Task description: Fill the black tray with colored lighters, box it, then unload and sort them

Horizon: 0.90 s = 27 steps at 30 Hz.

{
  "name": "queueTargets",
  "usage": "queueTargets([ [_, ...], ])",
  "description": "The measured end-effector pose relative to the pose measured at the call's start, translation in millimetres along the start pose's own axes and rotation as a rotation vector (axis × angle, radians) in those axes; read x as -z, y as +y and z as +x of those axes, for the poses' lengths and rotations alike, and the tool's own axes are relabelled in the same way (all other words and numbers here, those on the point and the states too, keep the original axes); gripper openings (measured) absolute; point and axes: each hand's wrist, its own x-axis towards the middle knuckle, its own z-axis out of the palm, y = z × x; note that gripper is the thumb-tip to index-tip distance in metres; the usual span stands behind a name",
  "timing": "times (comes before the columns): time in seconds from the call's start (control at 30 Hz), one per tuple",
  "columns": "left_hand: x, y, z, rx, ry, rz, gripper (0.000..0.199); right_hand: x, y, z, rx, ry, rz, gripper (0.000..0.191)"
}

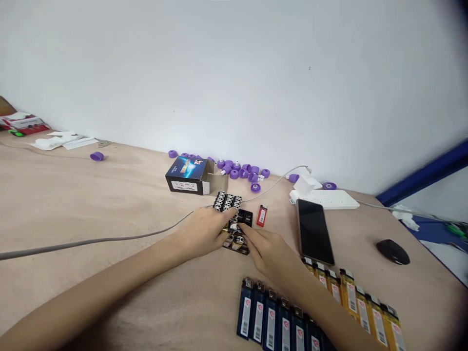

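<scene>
Between my hands sits a black tray [245, 217] with compartments, lighters standing in part of it with their metal tops up. My left hand [201, 231] reaches in from the left, thumb and fingers closed round a yellow lighter [226, 228] at the tray. On the tray's right side is my right hand [272, 251], fingers bent together near that lighter's white top; what they pinch is hidden. Rows of lighter tops [227, 201] show beyond my left fingers. A red lighter [262, 215] lies just right of the tray.
Behind the tray lies an open blue-black box [190, 174], with purple caps [243, 173] along the wall. Dark blue lighters [270, 319] and yellow lighters [361, 312] line the front right. A phone [316, 231], power strip [338, 199], mouse [393, 251] and grey cable [109, 240] share the table.
</scene>
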Motion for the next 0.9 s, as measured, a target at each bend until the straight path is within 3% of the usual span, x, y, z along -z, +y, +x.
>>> queueTargets([
  [0.27,-1.2,-4,-2,-0.011,0.047,-0.083,0.045,12,-4,5,-0.02,-0.159,0.02,0.041],
  [0.37,7.5,0,-5,0.005,0.096,-0.185,0.037,20,-2,5,-0.018,-0.14,0.022,0.038],
  [0.43,13.8,7,-8,0.011,0.144,-0.453,0.023,29,-4,5,-0.027,-0.037,0.068,0.036],
  [0.5,16.0,19,-13,0.044,0.079,-0.926,0.014,42,-12,3,-0.044,0.096,0.163,0.031],
  [0.6,7.4,39,-22,0.177,-0.246,-1.638,0.008,57,-32,1,-0.043,0.183,0.349,0.026],
  [0.67,-2.6,51,-29,0.23,-0.39,-1.88,0.008,61,-47,0,-0.018,0.163,0.458,0.025],
  [0.73,-10.5,58,-34,0.22,-0.455,-1.925,0.005,61,-56,1,-0.031,0.138,0.547,0.017],
  [0.8,-12.7,60,-37,0.161,-0.427,-1.798,0.004,60,-58,2,-0.107,0.142,0.63,0.012],
  [0.83,-11.7,58,-37,0.109,-0.347,-1.653,0.008,60,-55,2,-0.159,0.16,0.671,0.012],
  [0.9,-7.0,52,-36,-0.046,-0.041,-1.21,0.015,62,-42,4,-0.26,0.251,0.742,0.013],
])
